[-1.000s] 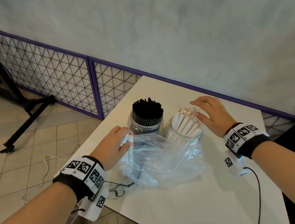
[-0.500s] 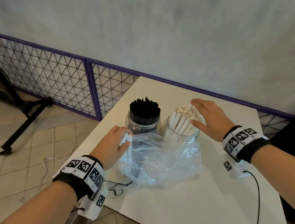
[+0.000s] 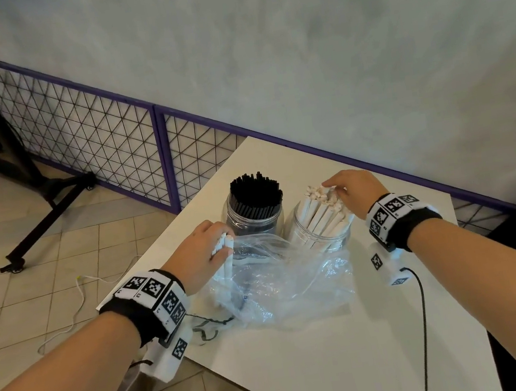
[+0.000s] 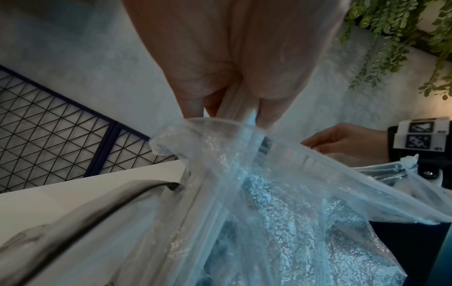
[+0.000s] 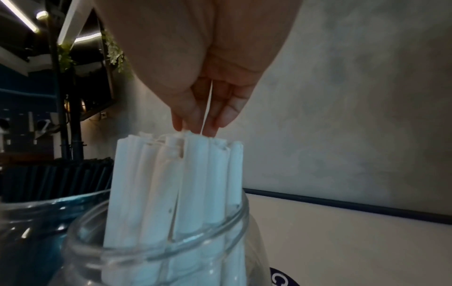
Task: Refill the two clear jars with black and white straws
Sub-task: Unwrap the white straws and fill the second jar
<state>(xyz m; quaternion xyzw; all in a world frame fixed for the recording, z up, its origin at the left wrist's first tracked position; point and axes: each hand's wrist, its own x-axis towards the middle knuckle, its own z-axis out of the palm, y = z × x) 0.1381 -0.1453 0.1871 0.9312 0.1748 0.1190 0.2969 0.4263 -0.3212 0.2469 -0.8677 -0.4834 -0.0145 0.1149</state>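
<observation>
Two clear jars stand side by side on the white table (image 3: 356, 363). The left jar (image 3: 254, 225) is packed with black straws (image 3: 256, 192). The right jar (image 3: 321, 239) holds white wrapped straws (image 3: 319, 216) that lean to the right. My right hand (image 3: 337, 189) rests its fingertips on the tops of those white straws (image 5: 176, 183), with the fingers (image 5: 220, 118) fairly straight. My left hand (image 3: 220, 243) grips a small bunch of white straws (image 4: 242, 110) at the mouth of a crumpled clear plastic bag (image 3: 282, 281) in front of the jars.
A purple-framed wire mesh fence (image 3: 110, 143) runs along the wall behind the table. A black stand (image 3: 36, 206) is on the tiled floor to the left. A black cable (image 3: 422, 321) trails over the table near my right wrist. The table's left edge is just beneath my left wrist.
My right hand has shifted from the side of the white straw bundle onto its top ends. My left hand still holds its straws at the bag's mouth.
</observation>
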